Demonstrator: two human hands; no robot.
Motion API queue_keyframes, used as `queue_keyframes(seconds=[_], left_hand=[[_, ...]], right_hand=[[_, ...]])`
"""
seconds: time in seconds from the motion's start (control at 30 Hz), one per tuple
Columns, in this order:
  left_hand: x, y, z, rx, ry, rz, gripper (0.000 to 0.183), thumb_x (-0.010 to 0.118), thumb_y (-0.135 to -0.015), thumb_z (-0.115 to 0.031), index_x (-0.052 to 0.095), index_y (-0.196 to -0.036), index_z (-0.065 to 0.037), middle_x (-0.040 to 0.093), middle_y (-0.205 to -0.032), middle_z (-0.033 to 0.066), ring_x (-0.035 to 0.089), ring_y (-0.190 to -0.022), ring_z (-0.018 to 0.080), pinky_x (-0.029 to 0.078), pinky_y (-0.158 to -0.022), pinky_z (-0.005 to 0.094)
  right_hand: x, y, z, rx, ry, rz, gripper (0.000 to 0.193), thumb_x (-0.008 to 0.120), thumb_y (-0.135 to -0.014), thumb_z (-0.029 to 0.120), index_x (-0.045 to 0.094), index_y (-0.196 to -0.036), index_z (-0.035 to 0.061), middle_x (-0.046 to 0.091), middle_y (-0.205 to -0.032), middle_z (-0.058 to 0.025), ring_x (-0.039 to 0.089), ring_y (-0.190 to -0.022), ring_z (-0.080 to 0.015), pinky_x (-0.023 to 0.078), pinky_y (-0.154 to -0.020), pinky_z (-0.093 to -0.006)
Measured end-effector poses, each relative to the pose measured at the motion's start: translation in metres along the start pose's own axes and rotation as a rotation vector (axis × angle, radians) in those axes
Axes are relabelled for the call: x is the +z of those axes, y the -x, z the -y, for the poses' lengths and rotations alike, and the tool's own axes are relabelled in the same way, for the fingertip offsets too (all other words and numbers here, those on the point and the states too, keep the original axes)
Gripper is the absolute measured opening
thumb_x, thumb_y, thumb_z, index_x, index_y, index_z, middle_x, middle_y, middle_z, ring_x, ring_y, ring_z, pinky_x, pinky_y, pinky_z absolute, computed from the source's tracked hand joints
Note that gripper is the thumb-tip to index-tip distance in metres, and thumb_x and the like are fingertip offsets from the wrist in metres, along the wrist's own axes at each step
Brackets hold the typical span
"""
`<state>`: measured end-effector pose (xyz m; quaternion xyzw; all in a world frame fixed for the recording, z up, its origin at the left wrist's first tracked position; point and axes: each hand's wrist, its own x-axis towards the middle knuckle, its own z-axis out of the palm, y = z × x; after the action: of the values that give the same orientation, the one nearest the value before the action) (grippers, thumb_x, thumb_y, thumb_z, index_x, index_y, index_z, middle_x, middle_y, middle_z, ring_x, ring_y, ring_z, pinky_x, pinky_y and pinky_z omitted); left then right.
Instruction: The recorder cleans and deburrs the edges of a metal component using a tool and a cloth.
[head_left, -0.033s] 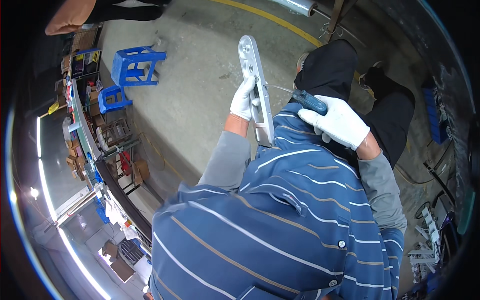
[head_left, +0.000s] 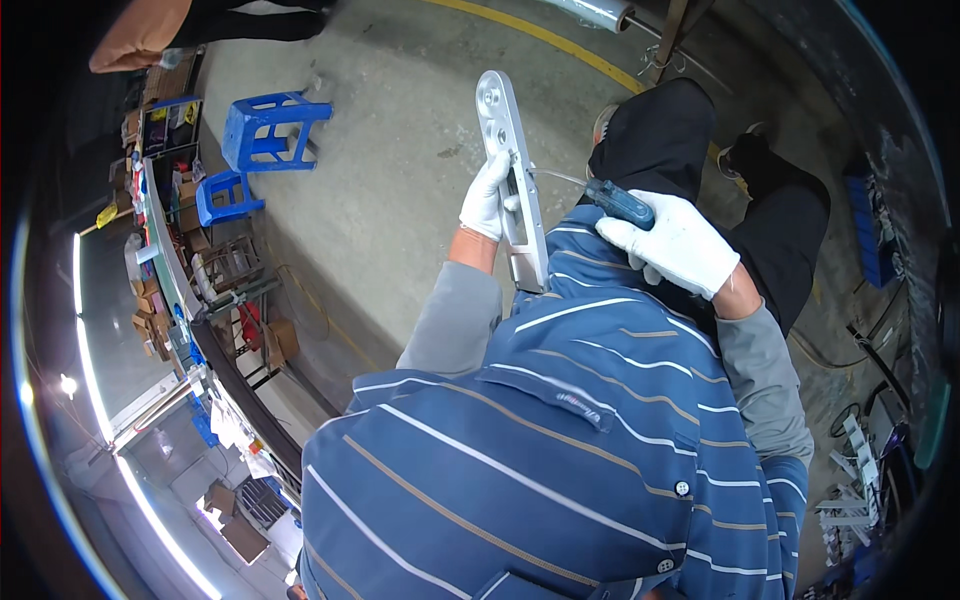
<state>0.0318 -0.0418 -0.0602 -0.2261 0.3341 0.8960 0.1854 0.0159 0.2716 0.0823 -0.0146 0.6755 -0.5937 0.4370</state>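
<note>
My left hand (head_left: 487, 197), in a white glove, is closed around a long silver metal bracket (head_left: 520, 200) with a rounded upper end. Two round fittings sit in that upper end, and the lower end reaches my striped shirt. In my gloved right hand (head_left: 683, 243) is a screwdriver (head_left: 618, 203) with a dark blue translucent handle. Its thin shaft points left, and the tip meets the bracket's right edge close to my left fingers. Whether the tip sits in a hole cannot be made out.
Two blue plastic stools (head_left: 270, 132) stand on the concrete floor at the left. Beyond them runs a cluttered workbench (head_left: 165, 235) with boxes. Metal pieces (head_left: 852, 490) lie piled at the lower right, near a blue crate (head_left: 868, 230). Another person's arm (head_left: 145, 35) shows at the upper left.
My hands, the bracket and the screwdriver stay in place. The front of my shirt has shifted slightly, and the other person at the upper left has moved a little.
</note>
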Motion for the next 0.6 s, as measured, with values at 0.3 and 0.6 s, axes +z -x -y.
queue_keyframes(seconds=[0.3, 0.6], left_hand=[[0.003, 0.005, 0.006, -0.001, 0.015, -0.036, 0.028, 0.068, -0.1, -0.029, 0.064, -0.114, -0.006, 0.069, -0.09, 0.0114, 0.054, -0.054, 0.0099, 0.032, -0.036, 0.0166], [0.022, 0.017, 0.006, 0.016, 0.046, -0.162, 0.034, 0.069, -0.099, -0.025, 0.061, -0.124, -0.003, 0.07, -0.099, 0.0173, 0.069, -0.074, 0.022, 0.056, -0.057, 0.0275]], right_hand=[[0.003, -0.002, 0.0, 0.039, 0.021, 0.0, 0.045, 0.074, -0.094, 0.05, 0.072, -0.097, 0.0049, 0.062, -0.066, -0.0016, 0.051, -0.046, -0.0095, 0.039, -0.044, -0.0216], [-0.011, -0.008, 0.007, 0.103, -0.099, 0.091, 0.035, 0.073, -0.096, 0.04, 0.071, -0.093, 0.0052, 0.064, -0.065, -0.0007, 0.051, -0.043, -0.0106, 0.042, -0.044, -0.0226]])
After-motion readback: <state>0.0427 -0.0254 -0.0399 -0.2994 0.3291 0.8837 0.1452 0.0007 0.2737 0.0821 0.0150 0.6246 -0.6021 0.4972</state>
